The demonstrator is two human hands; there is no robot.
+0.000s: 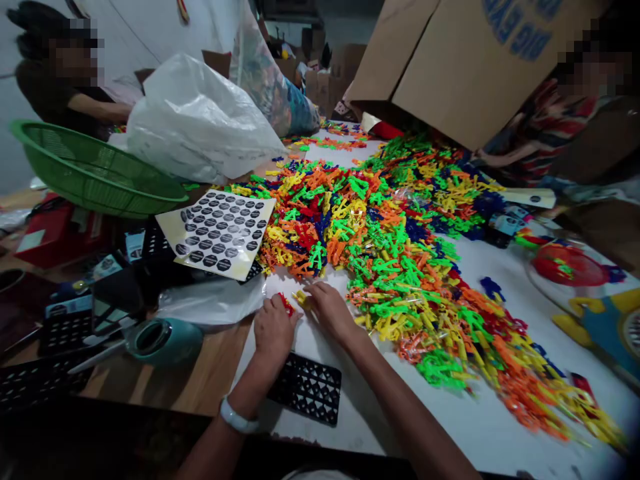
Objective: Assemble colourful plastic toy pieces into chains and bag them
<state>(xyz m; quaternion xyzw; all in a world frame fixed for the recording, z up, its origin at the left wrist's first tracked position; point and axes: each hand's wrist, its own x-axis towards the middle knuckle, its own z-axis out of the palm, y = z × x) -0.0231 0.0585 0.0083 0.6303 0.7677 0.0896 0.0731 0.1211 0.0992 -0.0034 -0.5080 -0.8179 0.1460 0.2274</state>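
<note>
My left hand (275,325) is closed around a small red plastic figure (287,305), of which only a part shows past the fingers. Just to its right, my right hand (327,305) pinches a yellow plastic figure (301,297). Both hands are low over the white table surface (367,393), close together. Beyond them spreads a large heap of plastic figures (370,233) in green, orange, yellow, red and dark blue. A black perforated tray (315,390) lies below my hands, partly covered by my left forearm.
Left of the heap lies a sheet of round black stickers (220,230). A green basket (95,173), a white plastic bag (200,120) and a teal mug (167,341) stand on the left. One person sits far left; another on the right is beside a large cardboard box (450,67).
</note>
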